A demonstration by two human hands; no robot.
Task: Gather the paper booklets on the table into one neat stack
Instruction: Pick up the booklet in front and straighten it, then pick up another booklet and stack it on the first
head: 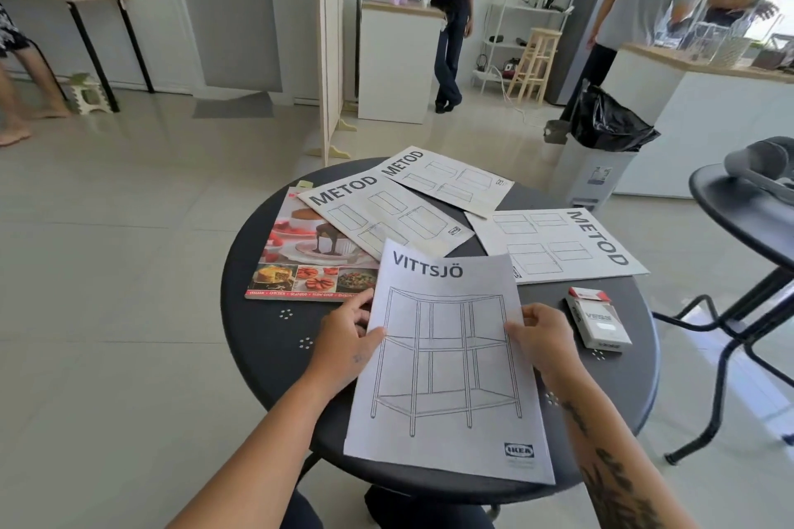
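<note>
A white VITTSJÖ booklet (447, 365) is at the near middle of the round dark table (266, 339), held by both sides. My left hand (348, 335) grips its left edge and my right hand (539, 335) grips its right edge. Three METOD booklets lie beyond it: one (386, 215) overlapping a colourful cookbook (300, 258) on the left, one (451, 180) at the far edge, one (558, 245) on the right.
A white and red cigarette pack (599, 320) lies right of my right hand. A second dark table (739, 210) stands at the right, a bin with a black bag (601, 133) behind. Several people stand near the counters at the back.
</note>
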